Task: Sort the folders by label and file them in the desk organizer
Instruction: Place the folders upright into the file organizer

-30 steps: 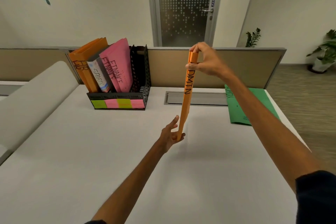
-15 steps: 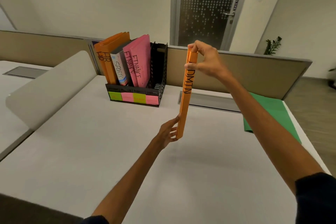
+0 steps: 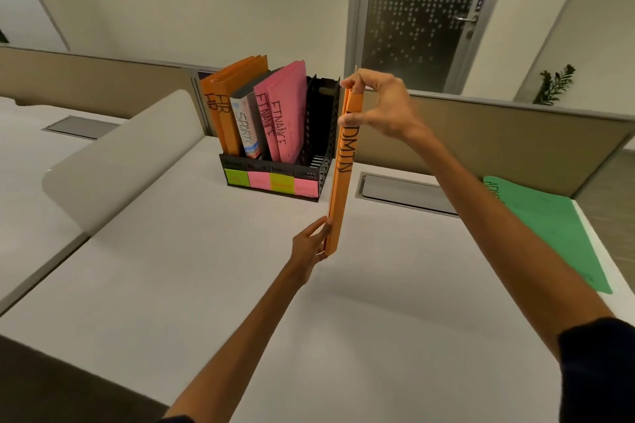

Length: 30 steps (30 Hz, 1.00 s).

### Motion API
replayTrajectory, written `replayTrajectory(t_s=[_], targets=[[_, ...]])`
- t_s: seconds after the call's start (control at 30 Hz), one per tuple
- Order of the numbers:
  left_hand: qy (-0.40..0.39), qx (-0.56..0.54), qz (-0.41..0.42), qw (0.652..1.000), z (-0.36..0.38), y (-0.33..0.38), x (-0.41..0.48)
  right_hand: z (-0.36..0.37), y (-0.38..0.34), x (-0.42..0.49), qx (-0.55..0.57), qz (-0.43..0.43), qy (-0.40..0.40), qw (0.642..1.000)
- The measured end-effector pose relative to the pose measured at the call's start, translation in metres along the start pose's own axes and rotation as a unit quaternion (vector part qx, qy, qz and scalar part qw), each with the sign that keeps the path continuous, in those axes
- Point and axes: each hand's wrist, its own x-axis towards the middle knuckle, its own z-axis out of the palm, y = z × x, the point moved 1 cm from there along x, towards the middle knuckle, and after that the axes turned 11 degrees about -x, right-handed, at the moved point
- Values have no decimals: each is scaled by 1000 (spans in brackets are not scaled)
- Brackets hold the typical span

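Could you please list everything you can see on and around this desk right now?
ADMIN folder: one, orange, upright above the desk.
HR folders: two, orange, leftmost in the organizer.
SPORTS folder: one, grey-white, right of HR.
FINANCE folders: two, pink, right of SPORTS.
organizer: one, black, back of desk.
sticky labels: four, green and pink alternating, organizer front.
green folder: one, flat, desk's right edge.
desk: one, white.
right hand: pinches ADMIN folder's top.
left hand: touches its lower end.

Two bare forearms, dark navy sleeve point(image 3: 601, 371) at right elbow, dark left cuff point(image 3: 175, 419)
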Motion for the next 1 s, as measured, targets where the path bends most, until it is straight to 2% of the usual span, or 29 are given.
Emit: replayTrajectory(t_s=[0.2, 0.6, 0.83, 1.0], targets=[[-19, 26, 30, 999, -17, 19, 24, 15, -16, 30, -26, -12, -11, 1000], [-110, 34, 59, 992, -65, 95, 90, 47, -64, 101, -52, -31, 54, 997], [-97, -1, 71, 993, -66, 119, 119, 47, -71, 140, -38, -40, 97, 994], [-102, 11, 42, 994, -66, 126, 139, 69, -48, 168, -64, 13, 80, 995]])
